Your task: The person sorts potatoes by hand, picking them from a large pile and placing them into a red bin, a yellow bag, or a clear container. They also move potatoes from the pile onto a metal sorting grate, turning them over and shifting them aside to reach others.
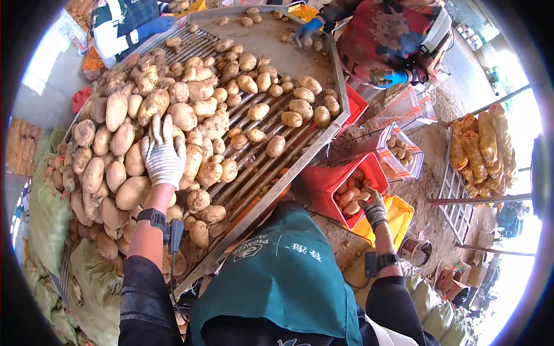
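Note:
My left hand (163, 154), in a pale dusty glove, lies with fingers stretched out on a heap of potatoes (131, 192). The heap covers the left of a slatted metal sorting table (242, 167). My right hand (375, 209), gloved too, is at the right rim of a red bin (319, 183). Its fingers look apart, beside the potatoes (350, 199) inside the bin; nothing shows in its grasp. Loose potatoes (276, 146) are scattered over the slats between the heap and the table's edge.
A yellow bin (398, 216) and a clear-sided container (399, 153) with potatoes flank the red bin. Two co-workers stand across the table, one blue-gloved hand (309, 30) over it. Green sacks (52, 202) stand left; filled yellow net bags (482, 147) lie on a rack at right.

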Action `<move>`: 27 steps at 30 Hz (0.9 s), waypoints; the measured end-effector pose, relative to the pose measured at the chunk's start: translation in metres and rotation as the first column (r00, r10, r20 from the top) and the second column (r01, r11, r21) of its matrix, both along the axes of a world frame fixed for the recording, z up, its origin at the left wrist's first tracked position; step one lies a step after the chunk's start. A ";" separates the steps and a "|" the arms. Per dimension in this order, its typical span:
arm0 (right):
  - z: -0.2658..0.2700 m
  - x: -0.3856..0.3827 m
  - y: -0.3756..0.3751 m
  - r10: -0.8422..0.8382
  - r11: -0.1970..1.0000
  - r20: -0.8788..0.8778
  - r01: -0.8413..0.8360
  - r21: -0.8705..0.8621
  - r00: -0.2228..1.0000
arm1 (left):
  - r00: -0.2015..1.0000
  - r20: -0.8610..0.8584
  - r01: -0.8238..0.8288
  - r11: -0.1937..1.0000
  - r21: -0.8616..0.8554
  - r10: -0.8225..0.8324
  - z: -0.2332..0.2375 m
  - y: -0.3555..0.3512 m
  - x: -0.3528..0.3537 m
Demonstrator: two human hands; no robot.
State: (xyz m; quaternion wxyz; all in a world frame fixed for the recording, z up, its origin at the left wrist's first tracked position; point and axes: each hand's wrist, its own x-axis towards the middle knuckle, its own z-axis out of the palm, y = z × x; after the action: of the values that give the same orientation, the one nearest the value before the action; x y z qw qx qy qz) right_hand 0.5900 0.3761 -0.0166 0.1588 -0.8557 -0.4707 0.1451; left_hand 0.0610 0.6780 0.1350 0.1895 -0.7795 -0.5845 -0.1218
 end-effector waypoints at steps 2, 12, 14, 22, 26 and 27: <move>-0.017 -0.018 0.009 -0.052 0.972 -0.546 0.168 0.165 0.836 | 0.999 -0.017 -0.034 0.999 -0.026 0.033 0.007 -0.004 0.005; 0.117 -0.158 0.203 0.821 0.565 -0.105 -0.771 0.293 0.561 | 0.997 -0.072 -0.037 0.998 -0.047 0.033 0.005 -0.001 0.006; 0.109 -0.172 0.227 0.884 0.449 0.076 -0.883 0.137 0.462 | 0.988 -0.133 -0.097 0.987 -0.128 0.080 0.016 -0.004 0.014; 0.093 -0.143 0.308 0.905 0.417 0.082 -0.908 0.026 0.418 | 0.886 -0.462 -0.159 0.962 -0.222 0.040 0.076 0.007 -0.032; 0.068 -0.094 0.338 0.897 0.307 0.304 -0.947 0.095 0.321 | 0.934 -0.328 -0.211 0.959 -0.192 0.140 0.075 0.016 -0.029; 0.078 -0.090 0.347 0.899 0.346 0.281 -0.938 0.013 0.335 | 0.933 -0.326 -0.227 0.953 -0.200 0.153 0.075 0.017 -0.032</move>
State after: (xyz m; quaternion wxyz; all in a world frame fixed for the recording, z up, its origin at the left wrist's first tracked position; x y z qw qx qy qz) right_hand 0.5001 0.7234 0.0610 0.0677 -0.4318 -0.8967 0.0706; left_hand 0.0288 0.6949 0.2096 0.1956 -0.7452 -0.6312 0.0896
